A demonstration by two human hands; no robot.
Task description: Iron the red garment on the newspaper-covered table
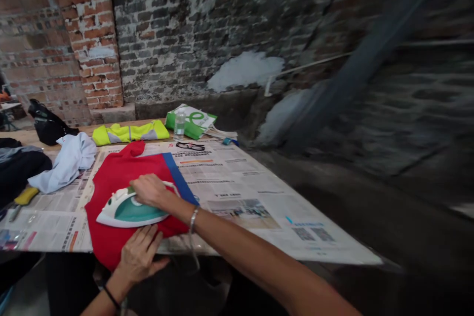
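Well, the person's right hand (pixel 150 191) is wrapped over the top of a white and teal steam iron (pixel 129 211), its fingers closed around the handle and hiding nearly all of it. The iron sits on a red garment (pixel 118 182) with a blue band (pixel 178 176) along one side. Its soleplate is out of sight, so how hard it presses is impossible to tell. The left hand (pixel 139 255) lies open and flat on the red cloth just in front of the iron, fingers spread, gripping nothing. A thin pale strand hangs near the bracelet (pixel 193 219) on the right wrist, too faint to trace.

The garment lies on newspaper sheets (pixel 237 182), and its lower part runs past the near edge of the table. Farther back are a crumpled white cloth (pixel 64 163), a yellow hi-vis vest (pixel 129 132), a water bottle (pixel 179 125), black-framed glasses (pixel 190 146) and a green and white bag (pixel 190 121). Dark clothing (pixel 18 173) is cut off at the left edge of the view, and the right side smears into blur.
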